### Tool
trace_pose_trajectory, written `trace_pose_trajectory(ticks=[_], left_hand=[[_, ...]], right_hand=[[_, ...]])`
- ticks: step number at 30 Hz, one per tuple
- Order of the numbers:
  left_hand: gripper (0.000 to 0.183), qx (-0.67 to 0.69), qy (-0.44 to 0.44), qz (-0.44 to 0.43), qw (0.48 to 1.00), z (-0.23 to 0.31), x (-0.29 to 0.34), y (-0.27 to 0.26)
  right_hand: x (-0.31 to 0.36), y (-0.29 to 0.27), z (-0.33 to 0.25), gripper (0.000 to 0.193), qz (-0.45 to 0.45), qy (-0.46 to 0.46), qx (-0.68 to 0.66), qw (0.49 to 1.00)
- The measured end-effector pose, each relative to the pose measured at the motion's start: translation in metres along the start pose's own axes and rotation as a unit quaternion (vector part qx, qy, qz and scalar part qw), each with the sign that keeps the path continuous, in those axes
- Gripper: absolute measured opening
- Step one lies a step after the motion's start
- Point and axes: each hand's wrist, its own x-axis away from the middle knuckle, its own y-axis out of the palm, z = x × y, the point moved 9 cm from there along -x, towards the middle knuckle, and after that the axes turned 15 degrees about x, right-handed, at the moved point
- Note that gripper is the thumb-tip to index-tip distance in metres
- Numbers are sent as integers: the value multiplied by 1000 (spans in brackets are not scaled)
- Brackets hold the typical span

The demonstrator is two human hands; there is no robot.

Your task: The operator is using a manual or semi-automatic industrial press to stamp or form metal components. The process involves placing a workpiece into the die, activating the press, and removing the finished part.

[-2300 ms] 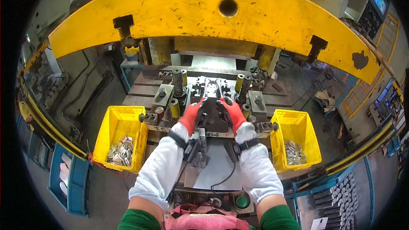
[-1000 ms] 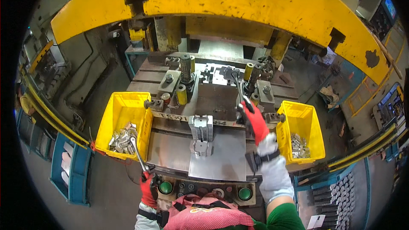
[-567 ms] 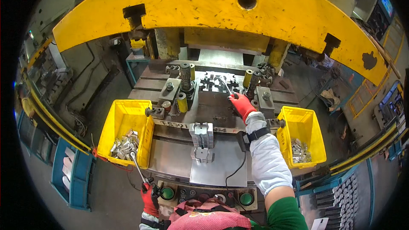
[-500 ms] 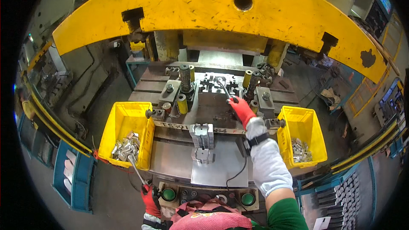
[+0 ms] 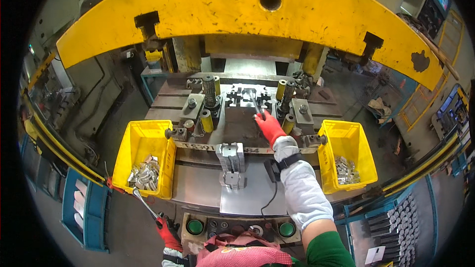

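My right hand [image 5: 270, 127], in a red glove, is closed on the dark handle of a long metal rod tool [image 5: 256, 105]. The tool reaches forward to a bright metal piece on the lit die [image 5: 231, 100]; I cannot tell whether it grips that piece. Low on the left, my left hand [image 5: 168, 233], gloved in red too, holds a second rod tool [image 5: 146, 204]. Its tip is by the near edge of the left yellow bin [image 5: 141, 141], where small metal parts [image 5: 145, 174] lie. Stacked metal blocks [image 5: 230, 157] stand between bin and die.
The yellow press beam [image 5: 217, 7] arches over the far side. Guide posts [image 5: 210, 91] rise beside the die. A yellow bin [image 5: 341, 141] with metal parts hangs at the right. Green buttons [image 5: 195, 226] sit nearest me. Blue racks [image 5: 99, 207] flank the press.
The left tool's tip has moved left and toward me, from over the bin's parts to its near edge. My right hand has shifted slightly left. The whole view has shifted a little.
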Motion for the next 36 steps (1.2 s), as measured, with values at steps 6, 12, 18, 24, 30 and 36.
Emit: trace_pose_trajectory(ticks=[6, 12, 18, 24, 30, 36], left_hand=[[32, -4, -37, 41, 998, -8, 8, -10], [20, -67, -72, 94, 991, -37, -7, -72], [37, -201, -200, 72, 956, -115, -23, -130], [86, -197, -327, 44, 923, -156, -26, -123], [99, -289, -212, 26, 933, -179, -89, -150], [92, -301, -212, 55, 928, -189, -78, -149]], right_hand=[[-11, 14, 19, 34, 3, -15, -103, 995], [150, -45, 29, 45, 164, 73, -480, 859], [369, -55, 278, 49, 425, 297, -223, 826], [493, 49, 402, 87, 198, 482, -188, 833], [468, 123, 374, 111, 27, 473, 64, 878], [459, 115, 357, 108, -63, 513, 108, 849]])
